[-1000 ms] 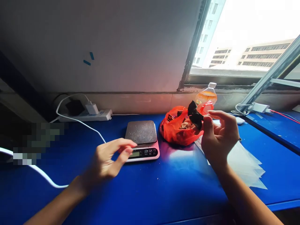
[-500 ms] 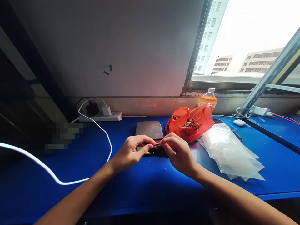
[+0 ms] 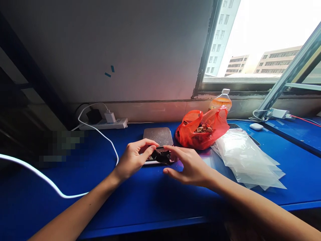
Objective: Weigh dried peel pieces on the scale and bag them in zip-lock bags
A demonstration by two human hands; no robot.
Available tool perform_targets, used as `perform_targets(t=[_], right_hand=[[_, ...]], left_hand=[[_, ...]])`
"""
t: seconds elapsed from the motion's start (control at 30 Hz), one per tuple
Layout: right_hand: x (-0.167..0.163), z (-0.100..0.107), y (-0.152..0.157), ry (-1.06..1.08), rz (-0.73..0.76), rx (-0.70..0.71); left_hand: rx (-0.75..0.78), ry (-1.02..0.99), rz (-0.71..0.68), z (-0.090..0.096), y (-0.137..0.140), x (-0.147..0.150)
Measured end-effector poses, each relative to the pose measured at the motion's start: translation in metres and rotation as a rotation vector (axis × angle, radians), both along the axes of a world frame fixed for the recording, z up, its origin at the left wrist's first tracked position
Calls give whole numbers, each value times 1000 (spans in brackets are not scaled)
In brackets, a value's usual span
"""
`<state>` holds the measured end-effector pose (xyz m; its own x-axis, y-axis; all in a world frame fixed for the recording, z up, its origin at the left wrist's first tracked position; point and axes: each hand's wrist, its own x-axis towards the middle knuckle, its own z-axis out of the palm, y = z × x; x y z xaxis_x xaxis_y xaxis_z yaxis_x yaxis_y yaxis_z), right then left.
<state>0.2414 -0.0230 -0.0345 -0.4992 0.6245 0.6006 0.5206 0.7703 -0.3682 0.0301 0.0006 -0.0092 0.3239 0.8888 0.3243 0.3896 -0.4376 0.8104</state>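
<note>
A small dark, shiny, crumpled piece (image 3: 162, 157) hangs from my left hand (image 3: 132, 157), pinched between thumb and fingers; its kind I cannot make out. My right hand (image 3: 187, 162) is open beside it, thumb and fingers spread apart, the fingertips close to the piece's right side. Behind and partly under the hands lies a flat device like a digital scale, with a grey square plate (image 3: 157, 136); its front part is mostly covered. Just beyond my right hand stands a red plastic bag (image 3: 187, 135) holding several brown dried pieces (image 3: 203, 128).
A stack of clear zip bags (image 3: 240, 157) lies at the right, partly over a dark flat device. Behind the red bag stands a bottle (image 3: 222, 102). A power strip (image 3: 105, 124) and white cable (image 3: 110, 144) occupy the left. A white earbud case (image 3: 256, 126) sits near the metal post.
My right hand has let go of the dark piece and spread its fingers. The left hand still pinches it, and the piece hangs more visibly. The view has shifted slightly.
</note>
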Motion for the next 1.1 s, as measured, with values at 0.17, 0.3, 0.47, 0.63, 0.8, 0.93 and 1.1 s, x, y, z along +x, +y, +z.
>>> perform_targets(t=[0.17,0.3,0.47,0.63,0.8,0.93,1.1], right_hand=[[0,-14,8,-58,-143,114],[-4,-9,6,-72,-201,140],[39,37,-4,-94,-143,370],[180,52,20,493,-795,341],[286,10,51,131,-1126,-276],[299,-12,57,43,-1078,-433],[291,-11,53,66,-1070,-477]], left_hand=[[-2,7,12,0,1,0],[1,12,18,3,0,1],[32,56,67,3,1,-2],[14,10,83,0,6,-3],[20,27,62,1,4,1],[57,19,48,3,-1,2],[92,51,26,6,-5,2]])
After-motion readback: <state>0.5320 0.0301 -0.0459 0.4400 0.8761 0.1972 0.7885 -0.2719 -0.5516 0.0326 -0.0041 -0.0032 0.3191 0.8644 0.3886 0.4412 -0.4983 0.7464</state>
